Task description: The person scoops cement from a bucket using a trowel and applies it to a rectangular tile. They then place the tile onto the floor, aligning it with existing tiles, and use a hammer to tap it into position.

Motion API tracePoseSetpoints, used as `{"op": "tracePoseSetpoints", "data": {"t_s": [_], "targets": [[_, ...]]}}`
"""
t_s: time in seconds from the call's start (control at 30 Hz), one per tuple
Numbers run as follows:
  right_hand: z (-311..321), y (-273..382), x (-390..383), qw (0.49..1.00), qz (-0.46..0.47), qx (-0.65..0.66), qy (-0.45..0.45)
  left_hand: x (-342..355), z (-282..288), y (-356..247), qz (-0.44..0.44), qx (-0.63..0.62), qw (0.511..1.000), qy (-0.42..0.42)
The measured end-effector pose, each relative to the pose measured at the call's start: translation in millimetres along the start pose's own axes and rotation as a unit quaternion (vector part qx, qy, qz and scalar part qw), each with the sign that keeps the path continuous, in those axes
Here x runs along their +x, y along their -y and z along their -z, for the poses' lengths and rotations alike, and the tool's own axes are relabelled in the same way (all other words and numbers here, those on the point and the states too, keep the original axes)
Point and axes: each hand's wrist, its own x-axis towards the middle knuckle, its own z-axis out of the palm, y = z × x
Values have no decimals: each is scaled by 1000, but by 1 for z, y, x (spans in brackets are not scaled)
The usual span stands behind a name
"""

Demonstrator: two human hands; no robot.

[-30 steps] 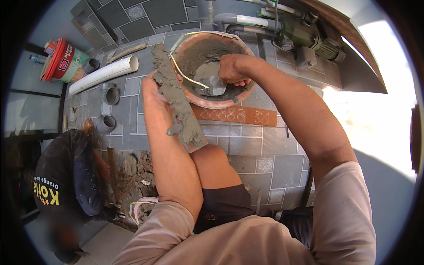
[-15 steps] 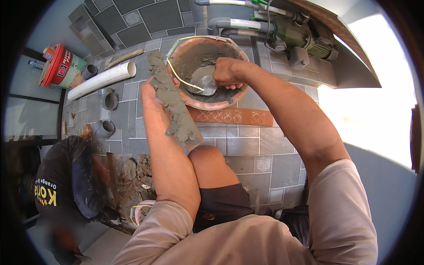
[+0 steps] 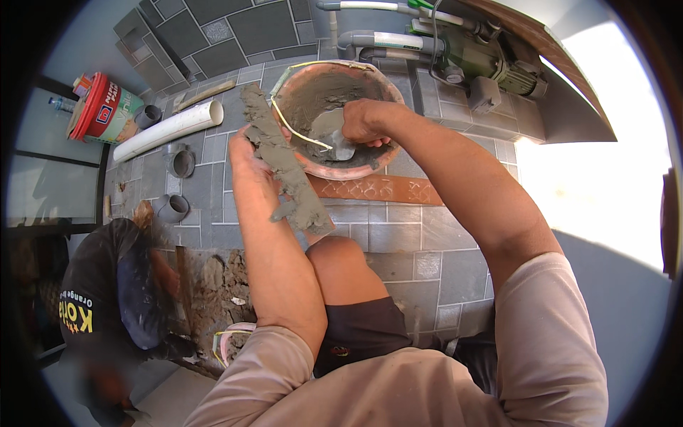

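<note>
There on your left, a white pipe (image 3: 171, 132) lies near a red pail (image 3: 105, 112); far right, a green pump (image 3: 482, 60)!

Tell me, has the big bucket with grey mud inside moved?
No. Judged against the green pump, the big bucket sits in the same place; only the whole picture shifted a little.

The right hand (image 3: 366, 122) hides the trowel (image 3: 344, 149) handle; mortar (image 3: 282, 158) (grey) masks most of the strip (image 3: 318, 233); a co-worker's head (image 3: 105, 376) is blurred.
</note>
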Motion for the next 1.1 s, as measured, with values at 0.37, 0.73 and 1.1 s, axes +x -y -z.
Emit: {"op": "tracePoseSetpoints", "data": {"t_s": [0.37,0.73,1.1], "targets": [[-43,-145,-147,911,-46,272,-305,16,-23,-19,14,-28,983,178],[-302,-216,-366,720,-303,399,-480,-15,-139,36,87,19,966,244],[-478,-214,-324,668,-447,363,-471,-84,-175,163,230,68,948,208]]}}
